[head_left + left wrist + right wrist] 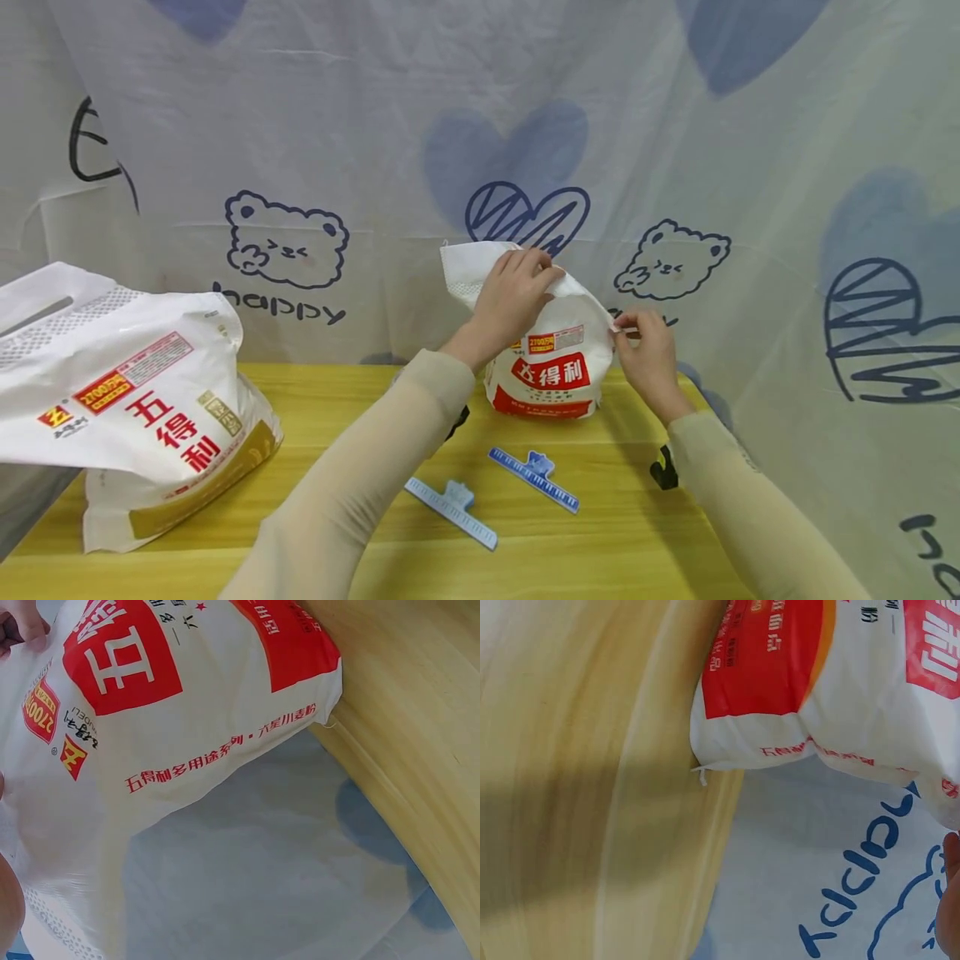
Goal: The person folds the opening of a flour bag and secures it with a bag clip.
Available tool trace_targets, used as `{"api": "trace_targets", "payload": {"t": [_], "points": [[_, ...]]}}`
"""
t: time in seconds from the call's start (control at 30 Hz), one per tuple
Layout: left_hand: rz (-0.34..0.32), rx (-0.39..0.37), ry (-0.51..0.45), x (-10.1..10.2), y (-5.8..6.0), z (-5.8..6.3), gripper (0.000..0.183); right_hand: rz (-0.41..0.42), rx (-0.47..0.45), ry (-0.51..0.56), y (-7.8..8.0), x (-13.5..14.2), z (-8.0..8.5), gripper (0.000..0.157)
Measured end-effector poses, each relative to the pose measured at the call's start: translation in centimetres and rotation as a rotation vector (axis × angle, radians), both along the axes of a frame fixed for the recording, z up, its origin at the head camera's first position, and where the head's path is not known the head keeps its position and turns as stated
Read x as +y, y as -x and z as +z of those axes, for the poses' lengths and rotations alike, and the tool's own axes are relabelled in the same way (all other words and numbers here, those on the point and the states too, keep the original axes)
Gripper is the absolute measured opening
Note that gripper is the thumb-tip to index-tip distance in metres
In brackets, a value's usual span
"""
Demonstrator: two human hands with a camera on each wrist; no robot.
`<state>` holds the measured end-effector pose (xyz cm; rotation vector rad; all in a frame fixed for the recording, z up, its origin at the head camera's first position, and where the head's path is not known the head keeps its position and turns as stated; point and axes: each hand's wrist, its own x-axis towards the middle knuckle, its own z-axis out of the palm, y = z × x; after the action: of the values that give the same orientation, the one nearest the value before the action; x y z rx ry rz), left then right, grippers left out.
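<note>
Two hands on one bag [555, 358]: my left hand [510, 292] is up at its top, my right hand [647, 348] out at the right end of its top edge. The bag sits upright on the table [615, 550], body below my left fingers and leftward of my right ones.

Key relation is that top edge. It slants between my hands: high at the left fingers, lower at the right fingertips. A flap sticks out past my left fingers, on the side away from the right hand. Neither hand is nearer; both touch the bag.

Fingers: right thumb and fingertips pinch the edge at the corner, no gap showing. Left fingers curl over the top and look to grip the film; what's under them is hidden. Left wrist view catches only a sliver of that hand, so no help there.

Two clips lie on my side of the bag, below the fingers and apart from both hands: dark blue clip [536, 479] closer to the bag, pale blue clip [453, 512] nearer my left forearm. Long axes roughly parallel, both running from far left to near right.

Second bag [165, 400] is well left of my left fingers, untouched.
</note>
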<state>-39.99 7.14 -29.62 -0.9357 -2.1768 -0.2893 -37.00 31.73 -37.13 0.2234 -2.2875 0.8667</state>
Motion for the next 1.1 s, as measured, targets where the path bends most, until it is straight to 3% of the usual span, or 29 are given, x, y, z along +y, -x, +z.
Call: {"api": "trace_targets", "payload": {"t": [0.23, 0.4, 0.6, 0.9, 1.1], "points": [[-0.002, -0.001, 0.014, -0.4, 0.1, -0.3, 0.028, 0.039, 0.078, -0.035, 0.1, -0.1, -0.6, 0.012], [0.008, -0.033, 0.052, -0.6, 0.3, -0.4, 0.039, 0.045, -0.038, -0.032, -0.2, -0.3, -0.7, 0.021], [0.100, -0.142, 0.113, -0.5, 0.5, -0.2, 0.051, 0.057, -0.169, 0.018, -0.5, -0.5, -0.7, 0.037], [0.119, -0.235, -0.014, 0.7, 0.3, 0.8, 0.036, 0.015, -0.211, 0.164, -0.7, -1.0, -0.1, 0.043], [0.142, -0.248, -0.030, 1.1, 0.2, 1.0, 0.032, 0.000, -0.242, 0.246, -0.5, -1.3, 0.0, 0.044]]}}
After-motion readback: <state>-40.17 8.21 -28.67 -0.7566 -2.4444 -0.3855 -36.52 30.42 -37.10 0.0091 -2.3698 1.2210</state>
